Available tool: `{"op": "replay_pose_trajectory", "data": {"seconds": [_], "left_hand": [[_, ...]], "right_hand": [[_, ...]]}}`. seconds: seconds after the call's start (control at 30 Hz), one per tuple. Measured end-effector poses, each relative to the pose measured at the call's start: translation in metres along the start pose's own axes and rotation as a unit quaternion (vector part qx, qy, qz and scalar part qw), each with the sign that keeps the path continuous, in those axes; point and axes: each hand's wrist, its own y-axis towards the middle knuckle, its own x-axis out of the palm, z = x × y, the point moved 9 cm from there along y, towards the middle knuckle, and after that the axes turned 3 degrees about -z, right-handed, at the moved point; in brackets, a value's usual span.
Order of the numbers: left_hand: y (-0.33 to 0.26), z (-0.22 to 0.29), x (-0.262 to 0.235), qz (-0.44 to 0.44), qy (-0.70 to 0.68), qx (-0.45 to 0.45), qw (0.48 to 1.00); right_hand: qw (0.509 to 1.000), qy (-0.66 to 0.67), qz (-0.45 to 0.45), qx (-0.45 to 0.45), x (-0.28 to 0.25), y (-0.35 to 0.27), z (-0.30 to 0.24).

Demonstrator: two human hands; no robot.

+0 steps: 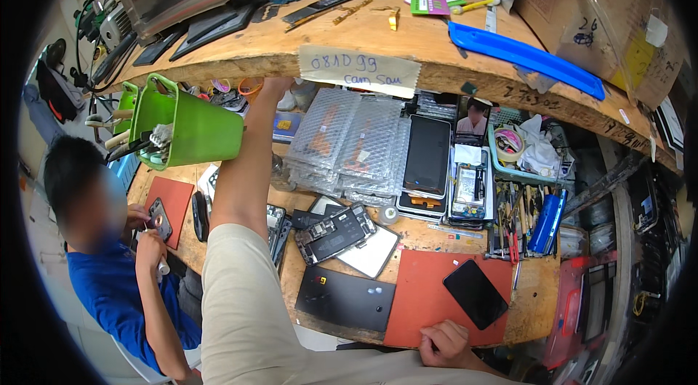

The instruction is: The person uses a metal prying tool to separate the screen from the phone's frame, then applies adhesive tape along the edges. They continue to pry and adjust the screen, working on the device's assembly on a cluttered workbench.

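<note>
The left arm reaches far forward over the table [542, 279], nearly straight, its beige sleeve [243, 290] ending about at the elbow. The bare forearm [243, 167] rises past the green bin [193, 127] and leans slightly right toward its end. The left hand [276, 85] is at the front edge of the shelf [407, 36], mostly hidden beneath it, so I cannot tell whether it is grasping anything. Just left of it is an orange ring-shaped thing [251, 85].

The right arm is bent and low, coming in from the lower edge. The right hand [445, 343] rests at the near edge of the red mat [414, 305], pointing left, back upward, fingers folded in and loosely clenched. The phone [475, 294] lies on the mat just beyond this hand, dark face up, set at a slant, apart from the fingers.

Left of the mat is a black panel [345, 301] with small bits on it; beyond that, an opened phone [338, 232] lies partly over a white panel [374, 250]. Bubble-wrap packs [342, 138] are stacked farther back. At the left, a person in a blue shirt [116, 290] works over a smaller mat [174, 192].
</note>
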Motion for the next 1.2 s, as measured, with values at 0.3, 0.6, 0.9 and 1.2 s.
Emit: {"op": "replay_pose_trajectory", "data": {"seconds": [0.3, 0.6, 0.9, 1.2], "left_hand": [[-0.008, -0.012, -0.001, 0.028, -0.050, 0.024, 0.998], [-0.110, 0.006, -0.082, 0.143, 0.085, -0.022, 0.986], [-0.512, 0.182, 0.007, -0.514, -0.341, -0.013, 0.787], [-0.648, -0.059, 0.111, -0.230, 0.001, -0.420, 0.878]], "right_hand": [[1.000, -0.011, 0.016, 0.005, -0.003, 0.003, -0.003], [0.999, -0.017, 0.029, -0.004, 0.001, 0.000, -0.005], [0.991, -0.065, 0.058, 0.099, -0.091, -0.008, 0.029], [0.968, -0.143, -0.097, 0.181, -0.080, -0.014, 0.065]]}}
